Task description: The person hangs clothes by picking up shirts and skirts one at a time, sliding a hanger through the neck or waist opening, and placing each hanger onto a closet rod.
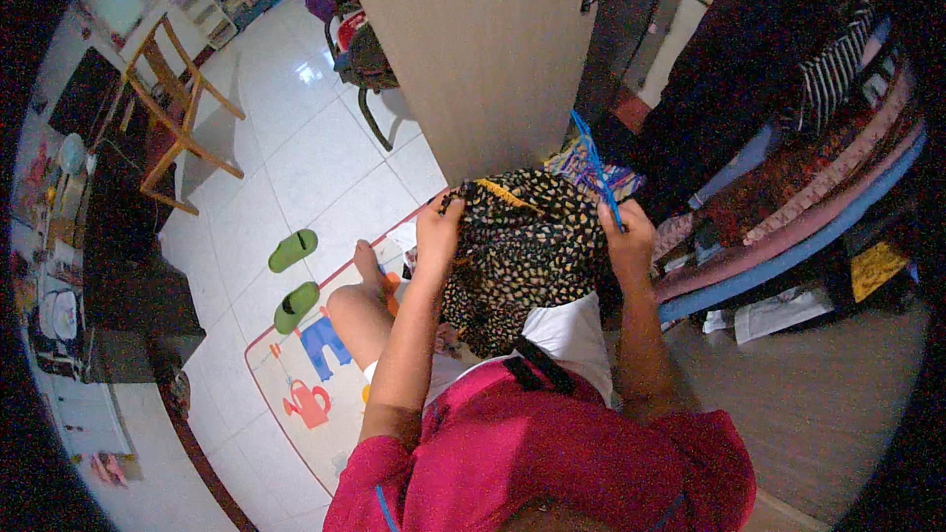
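A black garment (pixel 528 251) with a small cream and yellow print is spread over my lap, and a yellow trim (pixel 504 193) runs near its upper edge. My left hand (pixel 437 225) pinches the garment at its upper left. Its upper right edge is gripped by my right hand (pixel 630 233). From that same hand rises a bright blue strip (pixel 593 159), perhaps a cord or a hanger; I cannot tell which. Beyond the garment lies a multicoloured patterned cloth (pixel 562 159), partly covered by it.
A wooden cabinet door (pixel 480 52) stands open ahead. Clothes (pixel 791 229) hang in the wardrobe at right. A printed mat (pixel 340 414) lies beneath me, with green clogs (pixel 293 251) by its edge. A wooden chair (pixel 177 107) and a loaded seat (pixel 369 59) stand farther off.
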A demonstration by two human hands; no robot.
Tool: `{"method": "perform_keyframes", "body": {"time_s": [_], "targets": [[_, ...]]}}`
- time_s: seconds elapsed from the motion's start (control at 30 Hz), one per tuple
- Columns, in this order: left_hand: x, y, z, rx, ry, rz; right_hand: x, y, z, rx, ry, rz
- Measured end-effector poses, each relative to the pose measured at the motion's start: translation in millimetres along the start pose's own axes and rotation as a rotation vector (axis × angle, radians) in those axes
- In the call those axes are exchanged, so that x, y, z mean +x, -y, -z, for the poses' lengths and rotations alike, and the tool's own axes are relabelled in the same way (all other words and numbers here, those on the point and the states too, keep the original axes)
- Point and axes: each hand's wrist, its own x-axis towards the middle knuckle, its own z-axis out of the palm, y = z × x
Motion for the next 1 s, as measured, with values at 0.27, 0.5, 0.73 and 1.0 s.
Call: {"method": "perform_keyframes", "body": {"time_s": [0.27, 0.5, 0.73, 1.0], "targets": [[13, -2, -12, -0.4, 0.026, 0.179, -9, 40, 31, 0.19, 0.146, -0.425], [25, -4, -19, -0.455, -0.003, 0.122, -30, 73, 37, 0.419, 0.557, -0.264], [1, -5, -43, -0.009, -0.07, -0.31, -65, 36, -46, 0.296, 0.329, -0.304], [-36, -22, -39, 0.366, -0.079, -0.538, 10, 42, -17, 1.378, -0.194, -0.62]]}}
